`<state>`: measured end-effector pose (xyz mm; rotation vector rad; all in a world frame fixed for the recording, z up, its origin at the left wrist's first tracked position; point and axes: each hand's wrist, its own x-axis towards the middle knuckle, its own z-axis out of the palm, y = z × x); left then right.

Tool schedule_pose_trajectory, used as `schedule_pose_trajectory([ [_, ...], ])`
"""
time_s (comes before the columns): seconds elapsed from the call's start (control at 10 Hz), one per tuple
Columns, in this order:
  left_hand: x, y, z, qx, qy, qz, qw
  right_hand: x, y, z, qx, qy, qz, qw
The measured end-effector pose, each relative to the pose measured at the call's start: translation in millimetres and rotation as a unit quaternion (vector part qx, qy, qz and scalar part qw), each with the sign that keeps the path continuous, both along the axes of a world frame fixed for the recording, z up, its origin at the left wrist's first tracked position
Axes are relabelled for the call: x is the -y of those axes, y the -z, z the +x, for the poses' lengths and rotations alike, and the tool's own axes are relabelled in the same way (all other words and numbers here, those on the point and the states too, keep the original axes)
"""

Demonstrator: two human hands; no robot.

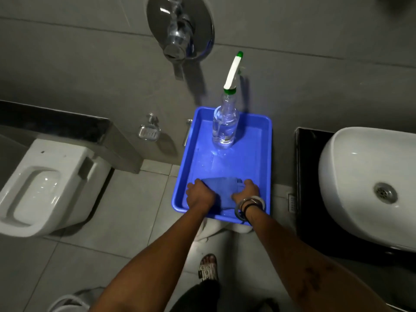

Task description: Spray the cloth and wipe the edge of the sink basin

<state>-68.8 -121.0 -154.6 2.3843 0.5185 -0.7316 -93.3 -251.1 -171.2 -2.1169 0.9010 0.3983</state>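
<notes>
A blue cloth (221,188) lies folded in the near end of a blue plastic tray (266,154). My left hand (199,194) grips the cloth's left side and my right hand (246,191), with bangles on the wrist, grips its right side. A clear spray bottle (225,127) with a white and green trigger head stands upright at the tray's far end, untouched. The white sink basin (351,185) with a metal drain sits at the right on a black counter.
A white toilet (47,183) stands at the left. A chrome tap fitting (180,28) and a soap holder (148,131) are on the grey tiled wall. The tray rests on a white stool. My sandalled foot (208,267) is on the tiled floor.
</notes>
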Motion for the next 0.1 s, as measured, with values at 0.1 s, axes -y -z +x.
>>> schedule_pose_trajectory([
  [0.1,-3.0,-12.4,1.2,0.051,0.060,0.041,0.996,-0.1,-13.1,-1.0,-0.008,-0.043,-0.039,0.998],
])
